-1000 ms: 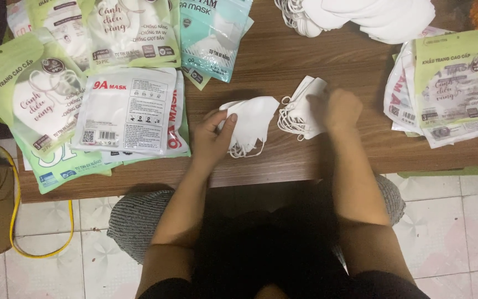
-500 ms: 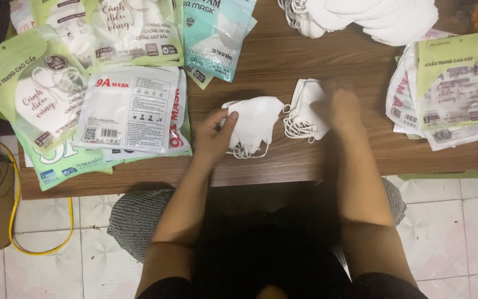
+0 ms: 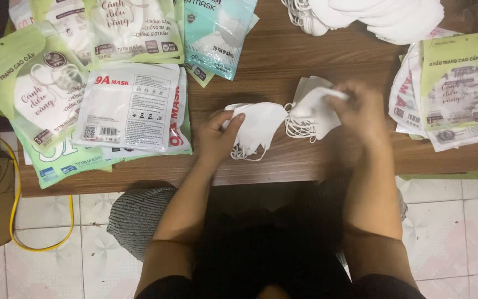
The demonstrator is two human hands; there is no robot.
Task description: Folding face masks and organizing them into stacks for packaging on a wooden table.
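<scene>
The left hand (image 3: 216, 134) lies open, pinning a white mask (image 3: 258, 126) flat, while the blurred right hand (image 3: 360, 108) grips a small mask stack (image 3: 312, 111) just beside it.

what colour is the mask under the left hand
White, ear loops too; the mask lies under the left hand, clearest in the head view.

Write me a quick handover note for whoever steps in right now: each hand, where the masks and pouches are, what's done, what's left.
Left hand: flat on a small stack of white masks at the near edge of the wooden table, pinning it.
Right hand: blurred, gripping a second white mask bundle just right of the first.
Loose mask pile: far edge, right.
Pouches: green and white ones spread at left, another stack at right.
Done: two small bundles gathered.
Left: neither bundle is in a pouch yet, and the far pile is untouched.
</scene>
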